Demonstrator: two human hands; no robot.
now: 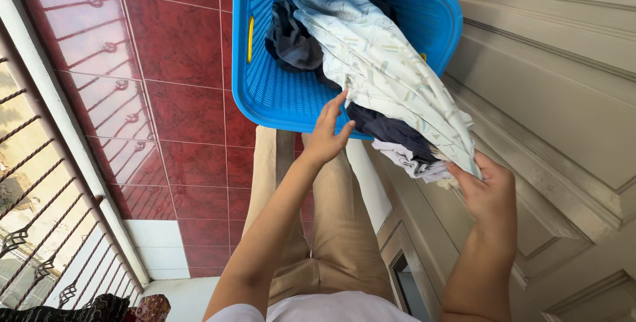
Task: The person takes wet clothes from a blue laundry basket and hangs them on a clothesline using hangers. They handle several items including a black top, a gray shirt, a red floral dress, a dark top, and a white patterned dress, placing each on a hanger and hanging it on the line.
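Patterned pale sheet (384,70): a light fabric with small printed marks, draped out of the blue plastic laundry basket (278,90) and hanging over the basket's near rim toward the person. Its lower end is bunched in the right hand (487,193), whose fingers are curled closed around the cloth together with a fold of white fabric (414,163).

Left hand (328,133): raised at the basket's near rim, fingers loosely spread and extended upward, fingertips at the edge of the sheet and just beside a dark navy garment (387,130) that spills over the same rim. Whether the fingertips press on the cloth cannot be determined.

Basket contents: a dark grey garment (291,40) lies crumpled against the left inner wall, partly under the sheet. A yellow handle slot (250,37) shows on that wall.

Surroundings: the basket rests tilted above the person's tan trousers (338,229). Red floor tiles (179,44) lie to the left, bordered by a metal railing (40,229). A cream panelled door (563,83) stands along the right edge.
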